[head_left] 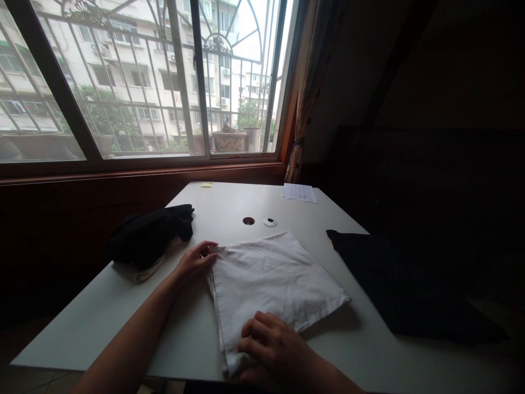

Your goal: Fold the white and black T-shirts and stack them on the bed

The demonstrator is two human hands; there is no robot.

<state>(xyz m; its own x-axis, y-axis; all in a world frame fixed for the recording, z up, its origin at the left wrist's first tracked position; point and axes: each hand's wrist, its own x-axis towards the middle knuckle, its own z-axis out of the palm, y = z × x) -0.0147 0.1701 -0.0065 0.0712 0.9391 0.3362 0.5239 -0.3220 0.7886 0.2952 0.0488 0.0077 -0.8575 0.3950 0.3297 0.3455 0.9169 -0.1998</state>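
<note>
A white cloth [274,279], folded in layers, lies on the white table [184,328]. My left hand [199,260] is at its upper left corner, with thumb and fingers closed on the edge. Over the cloth's near end is my right hand [268,345], its fingers curled down against the fabric near the lower left corner. The right fingertips are partly hidden, so what they pinch cannot be made out.
Black clothing [147,232] is bundled at the table's left edge. Dark cloth [402,284] lies along the right side. Farther back are a paper sheet [300,192], yellow notes [206,185], a cable hole [248,221] and a round cap [269,222].
</note>
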